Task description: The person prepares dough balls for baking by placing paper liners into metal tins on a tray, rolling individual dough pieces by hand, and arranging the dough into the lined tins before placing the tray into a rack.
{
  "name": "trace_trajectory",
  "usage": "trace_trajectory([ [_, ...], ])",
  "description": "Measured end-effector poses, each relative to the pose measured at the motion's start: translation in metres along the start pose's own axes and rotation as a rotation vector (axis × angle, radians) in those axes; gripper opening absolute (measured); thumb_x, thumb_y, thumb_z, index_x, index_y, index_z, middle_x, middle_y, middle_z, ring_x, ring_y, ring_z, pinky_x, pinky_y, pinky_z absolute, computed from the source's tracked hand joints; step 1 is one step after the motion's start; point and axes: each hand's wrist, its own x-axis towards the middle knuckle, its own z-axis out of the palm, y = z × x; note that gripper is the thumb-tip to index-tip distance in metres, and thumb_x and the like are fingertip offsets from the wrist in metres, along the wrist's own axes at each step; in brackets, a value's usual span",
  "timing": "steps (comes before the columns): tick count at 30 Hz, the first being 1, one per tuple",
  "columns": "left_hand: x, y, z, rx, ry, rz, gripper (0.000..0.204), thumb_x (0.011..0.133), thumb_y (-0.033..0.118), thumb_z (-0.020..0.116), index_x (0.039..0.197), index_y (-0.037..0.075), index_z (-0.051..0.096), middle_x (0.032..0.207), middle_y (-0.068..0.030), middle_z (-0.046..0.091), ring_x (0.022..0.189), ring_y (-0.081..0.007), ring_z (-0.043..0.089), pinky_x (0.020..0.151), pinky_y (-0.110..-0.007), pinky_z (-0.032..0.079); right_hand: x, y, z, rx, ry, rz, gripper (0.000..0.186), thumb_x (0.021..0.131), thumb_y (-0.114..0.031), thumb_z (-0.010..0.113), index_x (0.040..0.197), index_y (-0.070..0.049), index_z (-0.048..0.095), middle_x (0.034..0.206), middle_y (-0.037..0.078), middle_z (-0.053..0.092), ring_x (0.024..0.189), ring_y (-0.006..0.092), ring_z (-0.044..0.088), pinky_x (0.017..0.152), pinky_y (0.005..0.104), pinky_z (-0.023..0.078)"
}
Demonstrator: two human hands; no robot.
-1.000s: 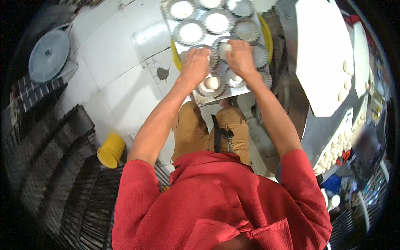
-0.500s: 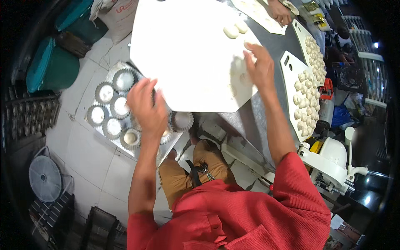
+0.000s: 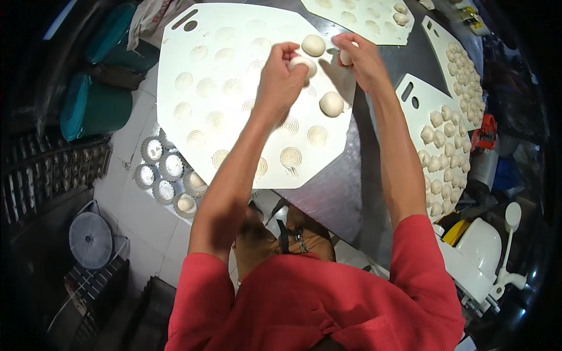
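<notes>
A large cream board (image 3: 193,158) with spiral rings pressed on it lies in front of me. My left hand (image 3: 281,76) is closed round a dough ball (image 3: 303,67) just over the board. At the board's right edge, my right hand (image 3: 360,58) pinches another dough ball (image 3: 346,57), partly hidden by the fingers. Two more balls rest on the board: a dough ball (image 3: 314,45) between my hands at the far side and a dough ball (image 3: 332,104) nearer me.
Fluted metal tins (image 3: 171,167), some with white powder and some with dough, sit on a tray at lower left. At right stands a board (image 3: 417,126) crowded with shaped dough pieces. A white machine (image 3: 477,251) is beyond it. Green bins (image 3: 96,108) line the left.
My left hand has moved from above the tins to the board and now grips a dough ball. My right hand has shifted up and pinches another. The view has shifted too.
</notes>
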Motion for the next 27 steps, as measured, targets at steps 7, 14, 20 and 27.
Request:
trace_trajectory([
  [7, -0.045, -0.001, 0.028, 0.857, -0.281, 0.178, 0.042, 0.078, 0.028, 0.073, 0.104, -0.004, 0.070, 0.109, -0.0314, 0.064, 0.113, -0.0442, 0.060, 0.097, -0.049, 0.050, 0.064, 0.013, -0.005, -0.693, -0.257, -0.049, 0.039, 0.082, -0.036, 0.080, 0.104, -0.006, 0.068, 0.076, 0.000, 0.065, 0.069, 0.0095, 0.059, 0.060, 0.0268, 0.048],
  [14, -0.117, 0.010, 0.006, 0.592, -0.041, 0.203, 0.032, 0.080, 0.016, 0.067, 0.107, -0.002, 0.066, 0.101, -0.0218, 0.066, 0.091, -0.0386, 0.068, 0.080, -0.048, 0.055, -0.055, -0.038, 0.043, -0.586, -0.183, -0.311, 0.026, 0.088, -0.028, 0.076, 0.098, -0.007, 0.063, 0.087, 0.000, 0.062, 0.075, 0.0079, 0.051, 0.066, 0.0234, 0.040],
  [20, -0.302, 0.028, -0.128, 0.458, -0.108, -0.374, 0.028, 0.087, 0.020, 0.074, 0.112, 0.007, 0.067, 0.110, -0.0148, 0.070, 0.100, -0.0329, 0.069, 0.085, -0.041, 0.055, -0.279, 0.000, 0.136, -0.518, -0.651, -0.401, 0.028, 0.081, -0.005, 0.077, 0.104, -0.006, 0.062, 0.100, 0.012, 0.069, 0.090, 0.0240, 0.069, 0.080, 0.0351, 0.055],
  [27, -0.311, -0.047, -0.351, 0.964, 0.523, -0.240, 0.033, 0.085, 0.021, 0.075, 0.114, 0.006, 0.068, 0.104, -0.0155, 0.073, 0.093, -0.0292, 0.071, 0.083, -0.037, 0.054, -0.261, 0.210, 0.201, -0.976, -0.524, -0.064, 0.027, 0.091, -0.014, 0.066, 0.114, 0.000, 0.062, 0.110, 0.023, 0.067, 0.100, 0.0421, 0.065, 0.085, 0.0470, 0.052],
])
